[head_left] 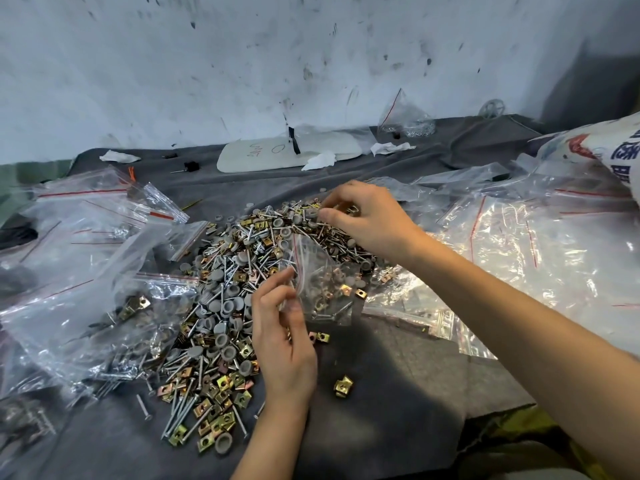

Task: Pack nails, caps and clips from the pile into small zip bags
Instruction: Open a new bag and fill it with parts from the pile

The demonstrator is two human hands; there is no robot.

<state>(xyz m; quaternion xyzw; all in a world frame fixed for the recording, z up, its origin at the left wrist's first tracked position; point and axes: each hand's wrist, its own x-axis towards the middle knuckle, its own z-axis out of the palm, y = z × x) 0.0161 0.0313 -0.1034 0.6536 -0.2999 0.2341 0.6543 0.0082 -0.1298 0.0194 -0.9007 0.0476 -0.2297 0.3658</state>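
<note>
A big pile of silver nails, grey round caps and brass-coloured clips lies on the grey cloth. My left hand pinches the mouth of a small clear zip bag that holds a few clips, caps and nails and hangs over the pile's right edge. My right hand reaches to the pile's far end, its fingers curled and pinching at small pieces there; what it grips is too small to tell.
Filled zip bags lie heaped at the left. Empty clear bags spread over the right. A loose clip lies on the cloth near me. A white board and tissues sit by the wall; a printed sack is at far right.
</note>
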